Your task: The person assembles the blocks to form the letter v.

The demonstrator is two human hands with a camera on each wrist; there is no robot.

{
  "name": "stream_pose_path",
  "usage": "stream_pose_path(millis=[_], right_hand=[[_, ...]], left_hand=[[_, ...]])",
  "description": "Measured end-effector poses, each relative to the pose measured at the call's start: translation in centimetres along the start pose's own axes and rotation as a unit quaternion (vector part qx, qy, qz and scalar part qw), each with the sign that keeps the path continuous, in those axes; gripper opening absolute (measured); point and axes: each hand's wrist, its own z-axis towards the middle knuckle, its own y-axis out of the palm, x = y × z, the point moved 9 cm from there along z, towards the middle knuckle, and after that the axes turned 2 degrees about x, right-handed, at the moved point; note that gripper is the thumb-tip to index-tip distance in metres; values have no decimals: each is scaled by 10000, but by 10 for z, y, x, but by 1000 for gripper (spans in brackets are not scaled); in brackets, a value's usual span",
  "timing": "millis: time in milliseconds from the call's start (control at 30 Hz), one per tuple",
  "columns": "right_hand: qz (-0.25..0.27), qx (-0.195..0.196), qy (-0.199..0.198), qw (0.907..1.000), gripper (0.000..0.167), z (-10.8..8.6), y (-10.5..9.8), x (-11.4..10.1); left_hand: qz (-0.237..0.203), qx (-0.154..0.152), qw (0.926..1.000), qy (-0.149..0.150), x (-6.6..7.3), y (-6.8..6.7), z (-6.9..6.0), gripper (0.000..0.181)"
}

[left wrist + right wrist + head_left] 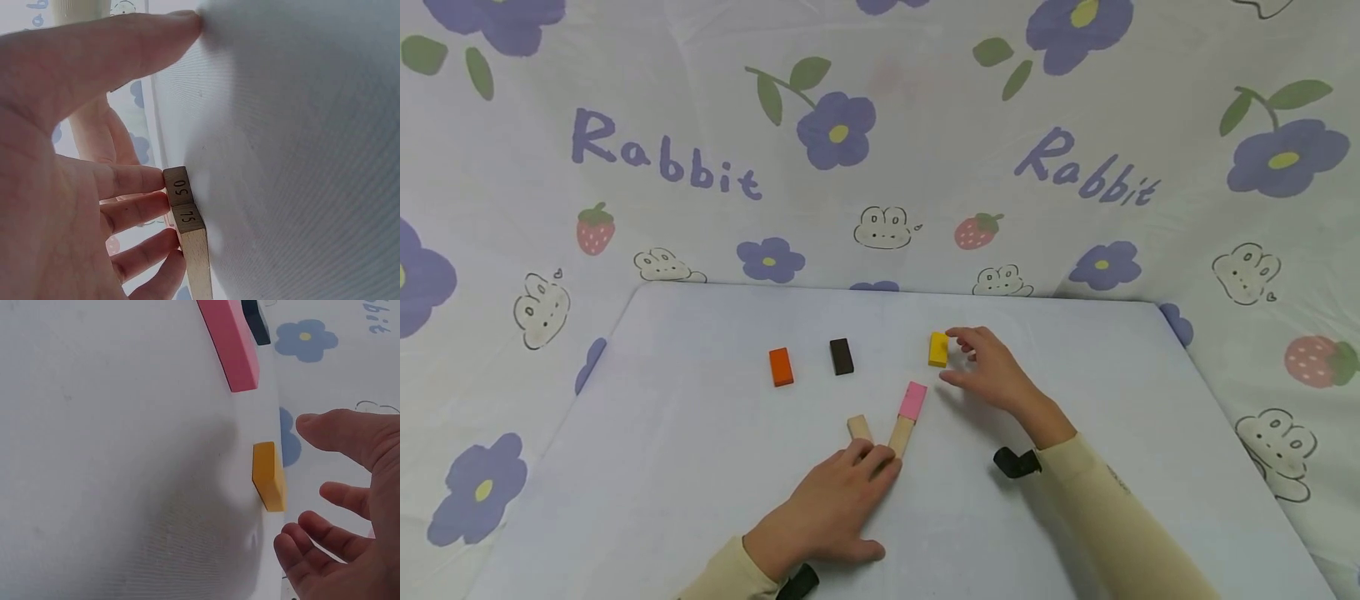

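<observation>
Two plain wooden blocks lie at an angle to each other, a left one (860, 427) and a right one (901, 437); dark numbers mark the block ends (180, 188) in the left wrist view. Fingertips of my left hand (838, 504) touch these blocks, the thumb spread away on the cloth side. A pink block (913, 402) meets the far end of the right wooden block. Beside a yellow block (937, 350) hovers my right hand (988, 367), thumb and fingers apart around a gap; the right wrist view shows it holding nothing.
An orange block (781, 367) and a dark brown block (842, 357) lie farther back to the left. White cloth (685, 467) covers the table, and a patterned curtain (925, 167) hangs behind its far edge. Each wrist carries a black camera mount (1017, 462).
</observation>
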Motion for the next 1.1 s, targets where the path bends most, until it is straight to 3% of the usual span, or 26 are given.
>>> stream_pose_path(millis=[533,1100], right_hand=[[94,-158,23,9998,73,14,0,3],[208,-274,-99,9994,73,28,7,18]], left_hand=[[-27,49,10000,-4,0,-1,1,95],[-21,19,10000,14,-1,6,2,95]])
